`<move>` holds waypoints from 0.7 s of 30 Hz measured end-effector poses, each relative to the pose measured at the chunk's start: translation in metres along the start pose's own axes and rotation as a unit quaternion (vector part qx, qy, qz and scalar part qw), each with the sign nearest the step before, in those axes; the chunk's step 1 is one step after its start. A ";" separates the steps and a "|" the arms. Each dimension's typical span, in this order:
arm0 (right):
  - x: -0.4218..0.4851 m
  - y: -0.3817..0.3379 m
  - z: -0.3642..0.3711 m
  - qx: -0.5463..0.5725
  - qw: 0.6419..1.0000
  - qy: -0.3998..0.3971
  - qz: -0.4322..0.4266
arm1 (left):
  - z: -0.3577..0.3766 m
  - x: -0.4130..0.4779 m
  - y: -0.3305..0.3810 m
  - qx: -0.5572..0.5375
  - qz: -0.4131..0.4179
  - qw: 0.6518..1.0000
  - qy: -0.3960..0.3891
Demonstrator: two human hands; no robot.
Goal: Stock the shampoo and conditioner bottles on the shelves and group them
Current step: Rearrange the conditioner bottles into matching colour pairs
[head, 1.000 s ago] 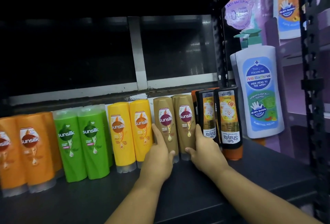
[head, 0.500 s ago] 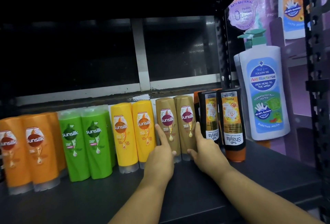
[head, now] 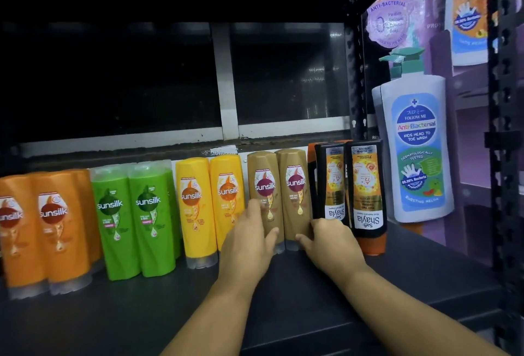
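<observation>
Brown bottles (head: pixel 279 197) pressed between my left hand (head: pixel 249 238) and right hand (head: pixel 330 238), fingers loosely spread; shelf (head: pixel 312 313) mostly grouped.

Shop, branded bottles (head: pixel 265 197) on rack shelf (head: pixel 312 299)

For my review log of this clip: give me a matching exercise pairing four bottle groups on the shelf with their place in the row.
Column 1:
1. green Sunsilk bottles
2. brown Sunsilk bottles
3. black Shayla bottles
4. white pump bottle

Column 2:
A. far right, by the shelf post
B. between the orange and yellow bottles
C. with a hand against each outer side
D. between the brown bottles and the pump bottle

Pairs: 1-B, 2-C, 3-D, 4-A
</observation>
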State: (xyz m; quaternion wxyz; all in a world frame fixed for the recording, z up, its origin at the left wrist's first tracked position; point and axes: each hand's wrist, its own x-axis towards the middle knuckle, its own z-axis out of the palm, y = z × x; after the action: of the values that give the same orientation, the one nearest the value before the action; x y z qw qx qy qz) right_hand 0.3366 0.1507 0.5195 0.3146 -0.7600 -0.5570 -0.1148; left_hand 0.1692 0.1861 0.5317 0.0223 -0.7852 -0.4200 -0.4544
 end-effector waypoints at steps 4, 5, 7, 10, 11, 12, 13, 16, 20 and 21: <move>-0.010 0.004 -0.013 -0.033 0.999 -0.018 -0.023 | 0.001 -0.005 -0.002 -0.005 0.101 0.988 -0.121; -0.013 0.007 -0.017 -0.043 0.997 -0.041 -0.041 | 0.001 -0.006 -0.002 -0.024 0.108 0.983 -0.146; -0.021 0.015 -0.029 -0.075 0.990 -0.096 -0.069 | 0.001 -0.007 0.000 -0.073 0.101 0.976 -0.180; -0.036 0.036 -0.048 -0.059 0.976 -0.195 -0.078 | 0.004 -0.007 0.005 -0.100 0.096 0.963 -0.233; -0.042 0.044 -0.054 -0.040 0.972 -0.217 -0.078 | 0.005 -0.008 0.007 -0.098 0.098 0.958 -0.253; -0.048 0.050 -0.062 -0.027 0.970 -0.226 -0.081 | 0.007 -0.008 0.009 -0.095 0.098 0.953 -0.272; -0.053 0.055 -0.069 -0.023 0.970 -0.225 -0.084 | 0.007 -0.009 0.011 -0.094 0.097 0.947 -0.291; -0.061 0.070 -0.085 -0.048 0.975 -0.198 -0.087 | 0.009 -0.010 0.013 -0.094 0.086 0.931 -0.343; -0.063 0.079 -0.091 -0.051 0.981 -0.176 -0.069 | 0.012 -0.009 0.013 -0.046 0.091 0.904 -0.416; -0.063 0.080 -0.090 -0.041 0.983 -0.168 -0.057 | 0.014 -0.009 0.013 -0.035 0.095 0.899 -0.427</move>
State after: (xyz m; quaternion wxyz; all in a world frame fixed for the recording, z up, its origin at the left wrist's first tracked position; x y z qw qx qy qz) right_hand 0.4038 0.0325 0.5279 0.1781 -0.7478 -0.6391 -0.0266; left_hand 0.1855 0.1776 0.5219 -0.1435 -0.9403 -0.2965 -0.0857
